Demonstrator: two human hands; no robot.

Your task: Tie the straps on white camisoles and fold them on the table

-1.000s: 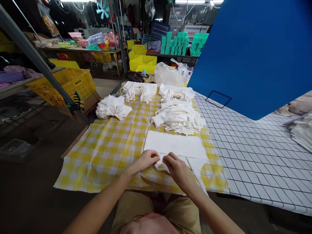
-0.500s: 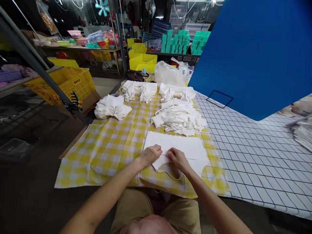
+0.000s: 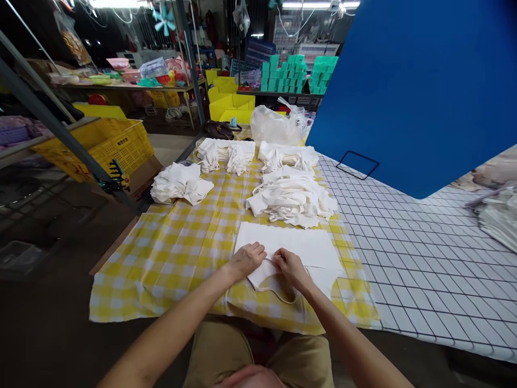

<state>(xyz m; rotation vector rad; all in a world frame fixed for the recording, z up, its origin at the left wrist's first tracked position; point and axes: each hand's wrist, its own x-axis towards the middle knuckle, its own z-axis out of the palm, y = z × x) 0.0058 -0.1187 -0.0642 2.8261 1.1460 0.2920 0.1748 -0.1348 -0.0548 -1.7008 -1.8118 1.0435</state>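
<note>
A white sleeveless top [image 3: 291, 236] lies flat in front of me, its curved neckline and narrow binding toward me. My left hand [image 3: 249, 258] presses on its left part, fingers bent together at the cloth. Close to it, on the right, my right hand [image 3: 291, 266] pinches the fabric near the neckline edge. The fingertips hide exactly which fold each hand grips. Just beyond the top is a loose heap of white garments [image 3: 294, 196]. Behind that are two neat folded stacks, the left stack [image 3: 226, 152] and the right stack [image 3: 287, 154].
A yellow checked cloth [image 3: 181, 237] covers this part of the table. More crumpled white garments [image 3: 180, 183] lie at left. To the right are a white grid-patterned cloth [image 3: 404, 258] and a large blue panel [image 3: 412, 97]. A clear plastic bag [image 3: 274, 126] and dark handbag [image 3: 220, 129] sit behind.
The view has shifted slightly, so the scene sits a little lower and further left. Both hands stay at nearly the same place on the top, with barely any visible movement.
</note>
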